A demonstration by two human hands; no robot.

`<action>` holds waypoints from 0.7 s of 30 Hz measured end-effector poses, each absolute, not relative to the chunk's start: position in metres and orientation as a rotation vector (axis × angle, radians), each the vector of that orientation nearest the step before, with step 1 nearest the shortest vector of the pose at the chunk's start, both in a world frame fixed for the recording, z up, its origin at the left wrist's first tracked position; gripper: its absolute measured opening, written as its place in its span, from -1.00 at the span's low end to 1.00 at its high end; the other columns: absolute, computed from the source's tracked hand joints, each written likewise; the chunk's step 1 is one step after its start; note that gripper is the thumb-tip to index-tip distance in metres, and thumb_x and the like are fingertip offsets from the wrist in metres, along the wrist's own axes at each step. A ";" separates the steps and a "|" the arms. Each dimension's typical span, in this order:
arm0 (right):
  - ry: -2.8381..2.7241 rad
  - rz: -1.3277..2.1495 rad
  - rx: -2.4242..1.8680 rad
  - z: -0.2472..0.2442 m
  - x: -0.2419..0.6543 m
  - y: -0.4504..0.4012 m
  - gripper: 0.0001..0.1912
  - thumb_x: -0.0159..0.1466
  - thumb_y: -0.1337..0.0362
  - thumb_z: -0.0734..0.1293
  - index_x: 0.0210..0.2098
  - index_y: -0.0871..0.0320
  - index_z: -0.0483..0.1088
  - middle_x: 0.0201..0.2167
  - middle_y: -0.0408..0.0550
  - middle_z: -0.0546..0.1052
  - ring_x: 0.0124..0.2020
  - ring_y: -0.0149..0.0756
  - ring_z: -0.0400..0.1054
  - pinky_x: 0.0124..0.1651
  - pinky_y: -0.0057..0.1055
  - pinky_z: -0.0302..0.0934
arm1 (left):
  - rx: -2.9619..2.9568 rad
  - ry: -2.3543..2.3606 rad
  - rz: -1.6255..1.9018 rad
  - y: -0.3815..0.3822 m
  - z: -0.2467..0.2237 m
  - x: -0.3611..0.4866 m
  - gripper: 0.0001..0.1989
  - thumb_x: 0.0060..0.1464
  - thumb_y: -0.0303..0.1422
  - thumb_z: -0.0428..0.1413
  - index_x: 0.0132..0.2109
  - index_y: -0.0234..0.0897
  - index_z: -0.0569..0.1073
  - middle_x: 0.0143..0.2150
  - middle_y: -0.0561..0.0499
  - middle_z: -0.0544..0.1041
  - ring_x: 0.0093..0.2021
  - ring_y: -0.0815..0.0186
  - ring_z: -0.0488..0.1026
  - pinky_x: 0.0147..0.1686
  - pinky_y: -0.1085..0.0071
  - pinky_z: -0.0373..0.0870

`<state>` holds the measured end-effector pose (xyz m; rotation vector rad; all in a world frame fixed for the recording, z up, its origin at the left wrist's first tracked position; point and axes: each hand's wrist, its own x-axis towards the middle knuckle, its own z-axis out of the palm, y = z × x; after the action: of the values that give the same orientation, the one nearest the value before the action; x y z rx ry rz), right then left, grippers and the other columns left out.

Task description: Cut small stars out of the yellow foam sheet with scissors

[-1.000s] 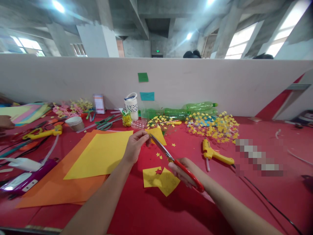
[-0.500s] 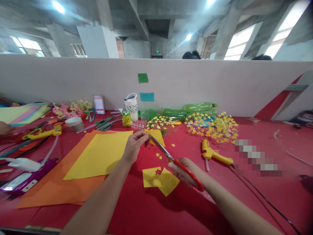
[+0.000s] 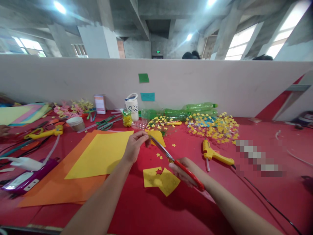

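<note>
My right hand (image 3: pixel 184 169) grips a pair of red-handled scissors (image 3: pixel 168 154), whose blades point up and left towards my other hand. My left hand (image 3: pixel 137 143) is closed in a pinch at the blade tips; whatever sits between its fingertips is too small and hidden to make out. Behind the blades lies a yellow paper piece (image 3: pixel 160 139). Two overlapping yellow paper squares (image 3: pixel 169 182), one with a star-shaped hole, rest on the red table below the scissors. Loose yellow stars (image 3: pixel 173 145) lie close by.
Yellow sheets (image 3: pixel 97 156) overlap orange sheets (image 3: pixel 53 187) on the left. A purple power strip (image 3: pixel 30 179) lies beyond them. To the right is a yellow glue gun (image 3: pixel 216 155) with its cord. Star sprays (image 3: pixel 212 127) and green bottles (image 3: pixel 200 107) line the back partition.
Both hands and the scissors stay almost in place. The whole view shifts very slightly. At the far left edge, another person's hand has drawn back a little.
</note>
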<state>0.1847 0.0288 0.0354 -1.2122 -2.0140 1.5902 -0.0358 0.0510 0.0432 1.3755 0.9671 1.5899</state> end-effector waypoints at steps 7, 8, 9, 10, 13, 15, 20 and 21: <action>-2.031 1.531 -1.195 0.028 0.184 0.028 -0.52 0.13 -0.14 0.14 -0.55 0.19 0.17 -0.82 -0.30 0.12 -0.83 -0.56 0.01 -0.76 -0.62 -0.11 | 1.444 0.983 1.584 0.048 0.044 -0.031 -0.82 -0.01 -0.44 0.03 -0.54 -0.33 0.39 -0.62 0.09 0.35 -0.58 0.44 0.26 -0.50 0.48 0.18; -2.036 1.531 -1.188 0.028 0.184 0.027 -0.51 0.13 -0.15 0.12 -0.55 0.19 0.17 -0.82 -0.29 0.12 -0.83 -0.56 0.02 -0.76 -0.63 -0.10 | 1.447 0.976 1.584 0.048 0.044 -0.031 -0.81 0.00 -0.44 0.03 -0.54 -0.33 0.38 -0.62 0.09 0.34 -0.57 0.44 0.26 -0.50 0.48 0.18; -2.040 1.534 -1.180 0.029 0.184 0.026 -0.50 0.14 -0.16 0.11 -0.54 0.19 0.17 -0.81 -0.29 0.12 -0.82 -0.56 0.03 -0.76 -0.63 -0.10 | 1.451 0.969 1.584 0.048 0.043 -0.030 -0.81 0.00 -0.44 0.02 -0.54 -0.33 0.38 -0.62 0.09 0.34 -0.57 0.44 0.26 -0.50 0.48 0.17; -2.040 1.539 -1.172 0.029 0.183 0.025 -0.50 0.14 -0.16 0.11 -0.54 0.19 0.18 -0.81 -0.29 0.12 -0.82 -0.57 0.03 -0.75 -0.63 -0.10 | 1.452 0.964 1.582 0.048 0.043 -0.030 -0.81 0.00 -0.44 0.02 -0.54 -0.33 0.38 -0.61 0.09 0.34 -0.57 0.44 0.26 -0.50 0.48 0.17; -2.013 1.561 -1.158 0.032 0.182 0.023 -0.52 0.14 -0.14 0.12 -0.53 0.19 0.19 -0.79 -0.30 0.11 -0.82 -0.58 0.00 -0.75 -0.64 -0.11 | 1.447 0.957 1.578 0.047 0.041 -0.029 -0.81 0.00 -0.44 0.01 -0.54 -0.33 0.38 -0.59 0.09 0.34 -0.56 0.44 0.25 -0.50 0.47 0.17; -2.004 1.568 -1.161 0.032 0.181 0.022 -0.53 0.15 -0.13 0.12 -0.52 0.19 0.19 -0.80 -0.31 0.11 -0.82 -0.58 0.00 -0.75 -0.63 -0.11 | 1.444 0.964 1.569 0.047 0.041 -0.029 -0.81 0.00 -0.43 0.01 -0.54 -0.33 0.38 -0.59 0.08 0.34 -0.56 0.43 0.25 -0.50 0.47 0.17; -1.995 1.581 -1.168 0.031 0.181 0.022 -0.55 0.16 -0.10 0.12 -0.53 0.18 0.19 -0.83 -0.31 0.10 -0.82 -0.57 0.00 -0.74 -0.63 -0.11 | 1.455 1.010 1.547 0.044 0.045 -0.027 -0.80 0.00 -0.39 0.01 -0.55 -0.32 0.37 -0.61 0.07 0.34 -0.56 0.42 0.25 -0.48 0.46 0.18; -1.994 1.573 -1.171 0.031 0.181 0.022 -0.54 0.16 -0.11 0.12 -0.53 0.18 0.19 -0.83 -0.31 0.10 -0.82 -0.57 0.00 -0.74 -0.63 -0.11 | 1.456 1.012 1.549 0.044 0.046 -0.026 -0.79 0.00 -0.39 0.01 -0.55 -0.32 0.37 -0.61 0.07 0.34 -0.56 0.41 0.25 -0.48 0.46 0.18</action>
<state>0.1809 0.0220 0.0311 -1.1714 -1.9941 1.5734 -0.0264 0.0441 0.0458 1.4561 1.0118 1.5489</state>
